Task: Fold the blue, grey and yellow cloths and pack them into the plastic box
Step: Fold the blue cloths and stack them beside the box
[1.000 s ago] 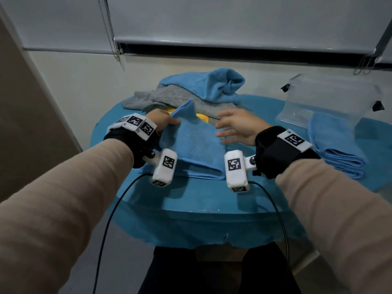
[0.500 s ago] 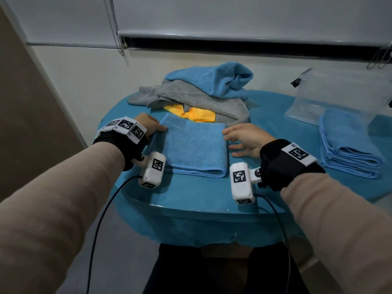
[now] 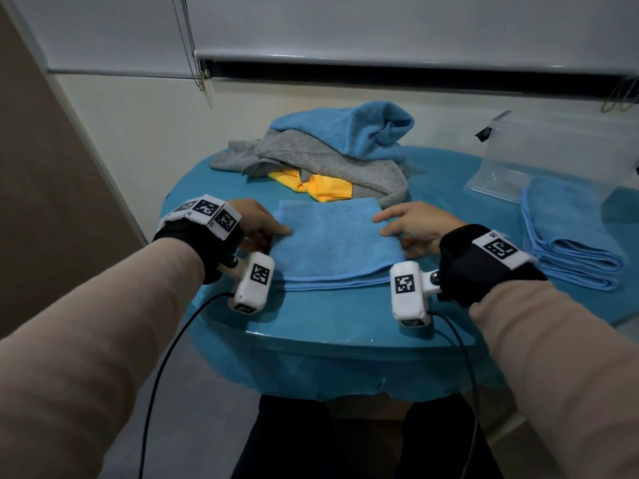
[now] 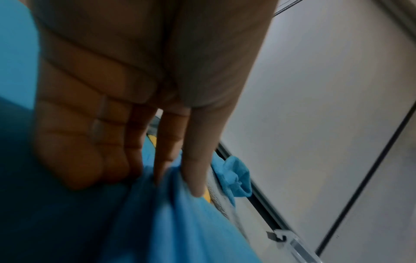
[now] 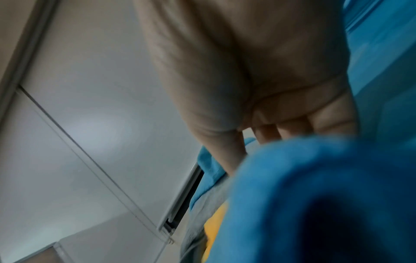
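A folded blue cloth point(image 3: 332, 243) lies flat at the front of the teal table point(image 3: 345, 319). My left hand point(image 3: 273, 233) pinches its left edge; the left wrist view shows thumb and forefinger point(image 4: 193, 178) closed on the blue fabric point(image 4: 191, 231). My right hand point(image 3: 390, 233) grips the right edge, thumb on top and the other fingers beneath, with the cloth point(image 5: 315, 195) bulging close before the right wrist camera. Behind lies a loose pile: a blue cloth point(image 3: 345, 133) on a grey cloth point(image 3: 328, 164) on a yellow cloth point(image 3: 325, 190). The clear plastic box point(image 3: 560, 150) stands at the back right.
A stack of folded blue cloths point(image 3: 570, 247) lies in front of the box at the right. A wall and a roller blind with a hanging bead chain point(image 3: 193, 63) stand close behind the table. My legs are under the table's front edge.
A second ago my left hand was laying a flap of the blue cloth over. The cloth now lies flat, and both hands have taken hold of its side edges.
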Demonstrator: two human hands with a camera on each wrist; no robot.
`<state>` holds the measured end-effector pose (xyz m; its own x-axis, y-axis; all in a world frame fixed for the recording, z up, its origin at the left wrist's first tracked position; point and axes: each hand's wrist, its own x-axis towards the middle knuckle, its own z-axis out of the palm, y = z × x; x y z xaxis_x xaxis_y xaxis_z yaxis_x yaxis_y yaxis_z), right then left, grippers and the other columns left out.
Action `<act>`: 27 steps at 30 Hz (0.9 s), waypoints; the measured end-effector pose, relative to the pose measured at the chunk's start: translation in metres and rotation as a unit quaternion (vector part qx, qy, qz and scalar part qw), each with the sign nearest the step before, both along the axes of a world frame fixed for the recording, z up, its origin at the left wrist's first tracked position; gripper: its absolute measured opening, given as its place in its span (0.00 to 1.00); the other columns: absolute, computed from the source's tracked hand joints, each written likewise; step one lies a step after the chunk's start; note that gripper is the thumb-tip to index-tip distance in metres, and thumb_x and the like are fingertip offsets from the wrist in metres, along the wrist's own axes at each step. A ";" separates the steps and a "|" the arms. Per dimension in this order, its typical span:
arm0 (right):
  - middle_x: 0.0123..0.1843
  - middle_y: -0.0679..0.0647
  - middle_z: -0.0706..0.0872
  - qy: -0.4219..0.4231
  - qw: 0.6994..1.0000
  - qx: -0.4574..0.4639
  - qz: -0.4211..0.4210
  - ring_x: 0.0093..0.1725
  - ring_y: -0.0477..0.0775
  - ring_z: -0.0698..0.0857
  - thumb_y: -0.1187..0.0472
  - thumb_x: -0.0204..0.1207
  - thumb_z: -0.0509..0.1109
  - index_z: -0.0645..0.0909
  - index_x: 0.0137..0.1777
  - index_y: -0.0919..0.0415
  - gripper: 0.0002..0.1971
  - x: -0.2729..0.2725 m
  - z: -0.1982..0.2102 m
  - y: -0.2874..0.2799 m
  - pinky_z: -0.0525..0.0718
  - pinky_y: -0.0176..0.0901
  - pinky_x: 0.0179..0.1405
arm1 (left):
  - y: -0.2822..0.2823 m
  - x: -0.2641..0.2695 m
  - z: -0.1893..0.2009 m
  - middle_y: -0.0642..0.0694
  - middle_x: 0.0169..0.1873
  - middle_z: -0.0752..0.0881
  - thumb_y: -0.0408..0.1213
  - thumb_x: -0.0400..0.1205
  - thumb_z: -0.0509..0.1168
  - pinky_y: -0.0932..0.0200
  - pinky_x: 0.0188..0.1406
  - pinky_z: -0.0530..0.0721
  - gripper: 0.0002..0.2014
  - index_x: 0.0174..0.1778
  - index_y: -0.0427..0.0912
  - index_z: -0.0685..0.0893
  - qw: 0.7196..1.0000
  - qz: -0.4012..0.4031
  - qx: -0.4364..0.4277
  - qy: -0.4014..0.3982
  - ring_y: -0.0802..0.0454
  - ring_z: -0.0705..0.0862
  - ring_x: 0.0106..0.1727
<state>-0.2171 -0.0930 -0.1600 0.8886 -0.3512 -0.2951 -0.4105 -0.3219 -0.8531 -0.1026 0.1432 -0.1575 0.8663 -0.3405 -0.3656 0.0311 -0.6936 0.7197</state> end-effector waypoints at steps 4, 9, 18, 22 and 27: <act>0.35 0.54 0.79 0.000 0.999 -0.027 -0.025 0.19 0.45 0.78 0.71 0.80 0.64 0.80 0.64 0.58 0.15 -0.013 0.002 -0.028 0.71 0.26 0.11 | -0.021 -0.016 0.007 0.45 0.34 0.80 0.46 0.72 0.75 0.53 0.43 0.79 0.16 0.44 0.36 0.84 0.995 -0.084 0.053 -0.004 0.49 0.76 0.35; 0.40 0.52 0.84 0.002 0.999 0.001 -0.043 0.30 0.47 0.81 0.68 0.78 0.68 0.82 0.63 0.56 0.15 -0.025 -0.011 -0.048 0.80 0.27 0.20 | -0.045 -0.038 0.002 0.44 0.28 0.79 0.41 0.75 0.73 0.58 0.35 0.78 0.14 0.32 0.38 0.77 0.990 -0.138 0.037 0.014 0.49 0.78 0.28; 0.59 0.62 0.86 -0.052 0.998 0.035 -0.017 0.56 0.60 0.85 0.70 0.73 0.73 0.84 0.57 0.56 0.15 -0.036 -0.022 -0.053 0.81 0.53 0.66 | -0.040 -0.049 -0.008 0.39 0.30 0.82 0.28 0.79 0.66 0.60 0.23 0.83 0.06 0.50 0.35 0.78 0.983 -0.116 -0.106 0.098 0.51 0.82 0.20; 0.60 0.65 0.86 -0.051 0.998 0.038 -0.014 0.60 0.64 0.85 0.70 0.71 0.74 0.86 0.51 0.54 0.12 -0.037 -0.024 -0.055 0.77 0.59 0.70 | -0.033 -0.052 -0.016 0.41 0.26 0.81 0.27 0.79 0.66 0.62 0.20 0.82 0.14 0.60 0.37 0.76 0.970 -0.103 -0.172 0.135 0.52 0.81 0.19; 0.62 0.65 0.85 -0.056 0.996 0.068 -0.011 0.58 0.61 0.84 0.68 0.74 0.72 0.83 0.58 0.58 0.14 -0.039 -0.024 -0.055 0.75 0.59 0.72 | -0.029 -0.056 -0.015 0.38 0.30 0.87 0.27 0.72 0.70 0.62 0.21 0.84 0.25 0.66 0.40 0.74 0.963 -0.130 -0.178 0.154 0.50 0.86 0.23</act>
<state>-0.2559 -0.1482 -0.1843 0.9113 -0.3334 -0.2418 -0.3166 -0.1917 -0.9290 -0.1583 0.1140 -0.1729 0.6030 -0.6830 -0.4122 0.1395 -0.4185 0.8974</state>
